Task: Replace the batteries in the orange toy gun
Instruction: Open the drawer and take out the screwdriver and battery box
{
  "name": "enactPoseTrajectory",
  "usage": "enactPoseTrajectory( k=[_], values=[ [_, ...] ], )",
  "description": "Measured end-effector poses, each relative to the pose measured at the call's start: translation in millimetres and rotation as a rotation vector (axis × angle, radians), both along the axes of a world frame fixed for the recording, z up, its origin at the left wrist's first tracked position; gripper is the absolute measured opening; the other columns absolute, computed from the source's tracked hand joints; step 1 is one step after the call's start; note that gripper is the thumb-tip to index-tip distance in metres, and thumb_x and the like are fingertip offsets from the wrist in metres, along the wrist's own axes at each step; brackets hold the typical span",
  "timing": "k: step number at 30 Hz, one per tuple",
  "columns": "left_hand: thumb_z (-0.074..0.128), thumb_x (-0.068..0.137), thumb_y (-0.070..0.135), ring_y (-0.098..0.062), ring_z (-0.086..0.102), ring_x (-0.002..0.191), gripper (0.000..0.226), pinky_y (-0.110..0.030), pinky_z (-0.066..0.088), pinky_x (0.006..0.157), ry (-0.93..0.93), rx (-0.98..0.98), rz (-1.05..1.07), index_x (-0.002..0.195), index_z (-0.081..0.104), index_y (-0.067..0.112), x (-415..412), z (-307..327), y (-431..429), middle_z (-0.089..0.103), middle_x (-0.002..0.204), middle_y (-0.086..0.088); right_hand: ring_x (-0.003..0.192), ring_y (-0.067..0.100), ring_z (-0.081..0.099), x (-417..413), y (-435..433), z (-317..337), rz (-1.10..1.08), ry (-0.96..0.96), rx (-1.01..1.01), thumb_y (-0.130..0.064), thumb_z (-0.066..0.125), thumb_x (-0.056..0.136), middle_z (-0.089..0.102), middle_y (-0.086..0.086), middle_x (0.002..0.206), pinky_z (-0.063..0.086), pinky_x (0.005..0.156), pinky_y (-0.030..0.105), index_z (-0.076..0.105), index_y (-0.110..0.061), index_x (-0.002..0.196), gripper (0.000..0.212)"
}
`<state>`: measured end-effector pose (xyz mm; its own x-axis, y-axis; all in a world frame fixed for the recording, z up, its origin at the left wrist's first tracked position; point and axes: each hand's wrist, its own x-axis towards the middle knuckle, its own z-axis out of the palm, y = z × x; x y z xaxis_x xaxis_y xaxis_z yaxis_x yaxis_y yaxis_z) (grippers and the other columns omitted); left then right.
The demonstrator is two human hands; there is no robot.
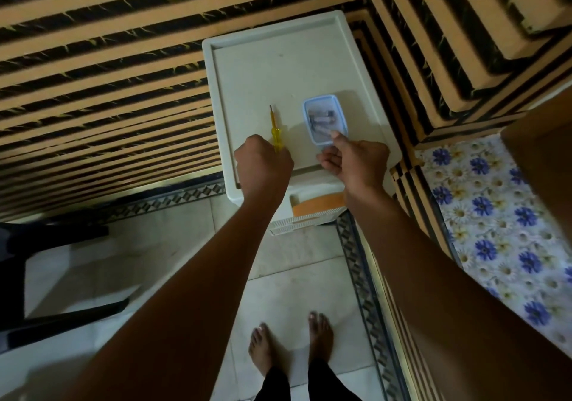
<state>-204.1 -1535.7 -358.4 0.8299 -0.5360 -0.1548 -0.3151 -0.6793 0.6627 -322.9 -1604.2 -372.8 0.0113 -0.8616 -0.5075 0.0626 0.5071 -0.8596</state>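
The tools are being laid out; the toy gun is not in view. On the surface [247, 69], the left hand [263, 165] is clenched on a screwdriver [274, 128], left of the box [324, 120], whose near edge is pinched by the right hand [356, 162]. Next, the gun must be fetched.

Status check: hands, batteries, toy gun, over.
Left hand closed on yellow screwdriver. Right hand gripping lidded battery box on white cabinet top. Toy gun not in view.

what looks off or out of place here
No toy gun is in view. On the white cabinet are only a yellow screwdriver under the left hand and a lidded box the right hand touches. Nothing spilled or damaged.
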Motion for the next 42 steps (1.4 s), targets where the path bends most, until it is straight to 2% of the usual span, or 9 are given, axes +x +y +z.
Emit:
enactPoseTrajectory(
  k=[4, 6, 9, 14, 19, 23, 28, 37, 42],
  values=[
    [0.075, 0.088, 0.036, -0.017, 0.06, 0.066, 0.033, -0.02, 0.042, 0.055, -0.028, -0.009, -0.057, 0.08, 0.07, 0.005, 4.1, 0.8, 5.0, 0.067, 0.071, -0.006, 0.059, 0.023, 0.075, -9.8, 13.4, -2.1, -0.002, 0.069, -0.05, -0.027, 0.069, 0.099, 0.074, 0.011, 0.068, 0.059, 0.053, 0.029, 0.068, -0.002, 0.093, 0.026],
    [0.071, 0.092, 0.037, -0.021, 0.064, 0.082, 0.032, -0.019, 0.043, 0.063, -0.061, -0.022, -0.083, 0.096, 0.073, 0.005, 6.3, 1.9, 12.9, 0.07, 0.088, -0.008, 0.062, 0.019, 0.074, -21.3, 27.8, -3.9, 0.061, 0.212, -0.23, -0.025, 0.069, 0.099, 0.074, 0.01, 0.077, 0.062, 0.057, 0.032, 0.065, -0.006, 0.102, 0.019],
    [0.069, 0.095, 0.035, -0.02, 0.061, 0.104, 0.037, -0.014, 0.039, 0.079, -0.192, -0.025, -0.214, 0.122, 0.068, 0.009, 7.4, 6.1, 36.9, 0.067, 0.117, -0.01, 0.077, 0.019, 0.07, -42.2, 54.5, -10.0, 0.329, 0.511, -0.726, -0.011, 0.068, 0.096, 0.073, 0.007, 0.085, 0.06, 0.071, 0.034, 0.068, -0.003, 0.097, 0.008],
    [0.069, 0.095, 0.041, -0.031, 0.041, 0.144, 0.066, -0.043, 0.04, 0.115, -0.291, 0.199, -0.633, 0.149, 0.05, 0.01, 17.6, 0.4, 77.7, 0.047, 0.156, -0.011, 0.109, 0.032, 0.069, -60.2, 73.1, -26.7, 0.81, 0.893, -0.961, -0.007, 0.063, 0.091, 0.072, 0.011, 0.122, 0.056, 0.09, 0.049, 0.072, -0.005, 0.117, 0.028],
    [0.063, 0.1, 0.032, -0.024, 0.038, 0.149, 0.058, -0.045, 0.043, 0.117, -0.316, 0.255, -0.756, 0.153, 0.047, 0.017, 34.0, -2.2, 91.0, 0.034, 0.166, -0.001, 0.127, 0.024, 0.055, -62.5, 84.4, -26.2, 1.011, 1.136, -0.882, -0.019, 0.073, 0.079, 0.059, 0.0, 0.132, 0.043, 0.099, 0.049, 0.066, -0.018, 0.116, 0.038],
    [0.065, 0.099, 0.027, -0.028, 0.048, 0.141, 0.051, -0.048, 0.05, 0.109, -0.343, 0.256, -0.799, 0.147, 0.055, 0.013, 32.0, 5.5, 89.3, 0.043, 0.161, -0.005, 0.103, 0.033, 0.066, -74.2, 101.0, -24.0, 0.873, 1.21, -0.968, -0.008, 0.071, 0.079, 0.068, 0.007, 0.108, 0.044, 0.087, 0.048, 0.071, -0.012, 0.101, 0.022],
    [0.07, 0.096, 0.022, -0.03, 0.041, 0.147, 0.057, -0.045, 0.037, 0.12, -0.312, 0.239, -0.798, 0.15, 0.051, 0.012, 34.7, 3.8, 92.6, 0.039, 0.164, -0.007, 0.079, 0.03, 0.065, -107.9, 145.6, -31.6, 0.825, 1.244, -1.007, 0.002, 0.078, 0.061, 0.062, 0.004, 0.08, 0.046, 0.077, 0.046, 0.068, -0.015, 0.077, 0.026],
    [0.079, 0.089, 0.017, -0.03, 0.035, 0.151, 0.078, -0.045, 0.033, 0.123, -0.32, 0.257, -0.892, 0.156, 0.04, 0.009, 49.1, -4.0, 95.6, 0.032, 0.167, -0.009, 0.105, 0.034, 0.062, -127.7, 185.8, -61.6, 1.014, 1.292, -0.68, -0.014, 0.074, 0.078, 0.063, 0.008, 0.107, 0.046, 0.088, 0.051, 0.068, -0.014, 0.096, 0.019],
    [0.082, 0.085, 0.023, -0.028, 0.033, 0.151, 0.088, -0.048, 0.043, 0.116, -0.482, 0.23, -0.854, 0.16, 0.034, 0.016, 45.0, -20.8, 104.6, 0.029, 0.168, -0.005, 0.146, 0.027, 0.031, -101.6, 163.4, -96.6, 1.3, 1.286, -0.458, -0.023, 0.058, 0.095, 0.039, 0.004, 0.146, 0.036, 0.112, 0.053, 0.055, -0.016, 0.129, 0.035]
  ],
)
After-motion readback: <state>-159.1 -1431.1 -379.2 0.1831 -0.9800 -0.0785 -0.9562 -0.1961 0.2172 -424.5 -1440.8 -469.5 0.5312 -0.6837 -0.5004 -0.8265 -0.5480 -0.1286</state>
